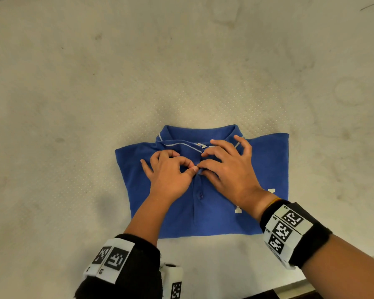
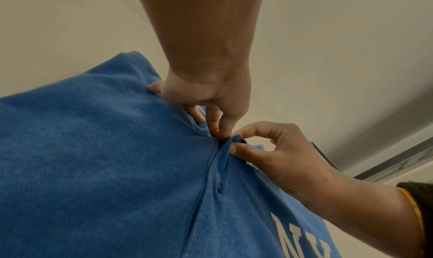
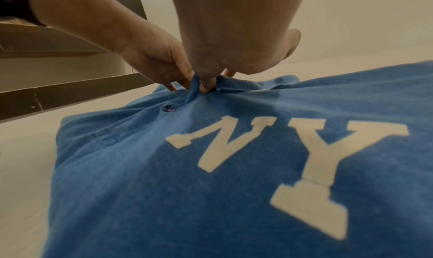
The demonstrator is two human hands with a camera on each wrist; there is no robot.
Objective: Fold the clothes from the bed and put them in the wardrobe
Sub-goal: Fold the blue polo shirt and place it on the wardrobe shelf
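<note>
the left hand [image 1: 171, 175] and right hand [image 1: 229, 169] are both pinching the blue shirt [image 1: 266, 160] placket with fingertips, on the bed [image 1: 73, 104].

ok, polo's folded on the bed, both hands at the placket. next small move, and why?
Probably finish closing the top of the placket, then let go. The left hand and right hand both pinch the fabric just under the collar, raising a small ridge, while the lower button is already done up. The blue polo lies folded on the bed, so only this detail looks unfinished.
</note>
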